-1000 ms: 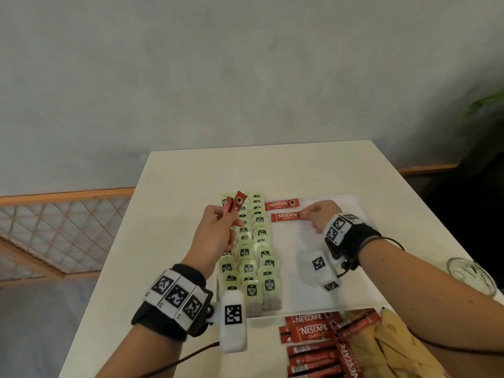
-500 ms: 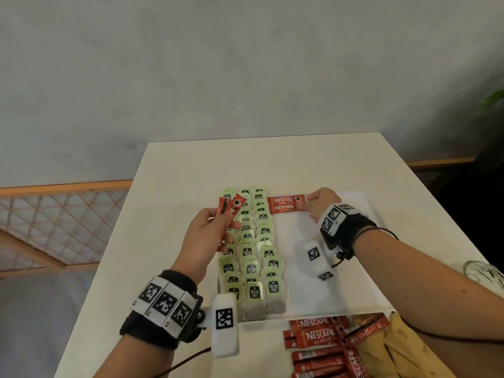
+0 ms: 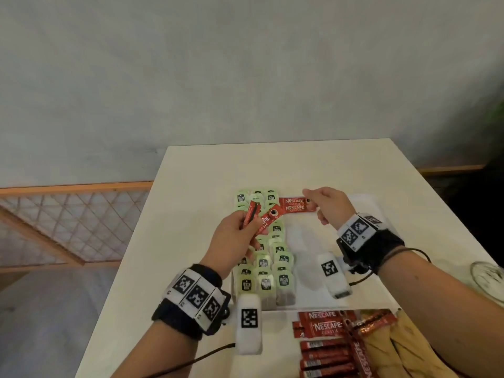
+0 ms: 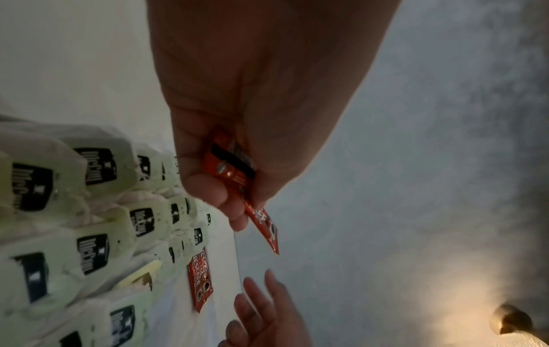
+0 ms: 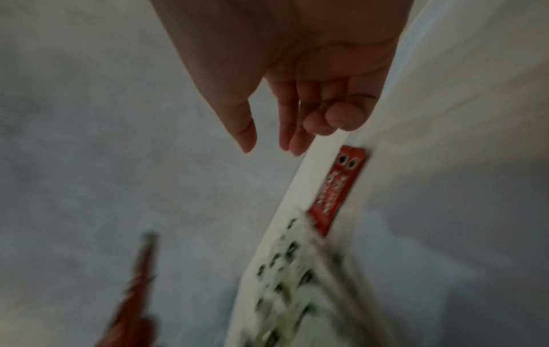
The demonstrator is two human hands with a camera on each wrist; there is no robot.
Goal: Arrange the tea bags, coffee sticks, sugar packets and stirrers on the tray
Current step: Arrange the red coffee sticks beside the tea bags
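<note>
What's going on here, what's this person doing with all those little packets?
Someone is laying out drink supplies on a white tray. Rows of green tea bags already fill its left side, and two red coffee sticks lie side by side at the far end. The left hand holds a few more coffee sticks above the tea bags. The right hand is open and empty, hovering by the two laid sticks. A spare pile of coffee sticks waits on the table, near the tray's front edge.
</note>
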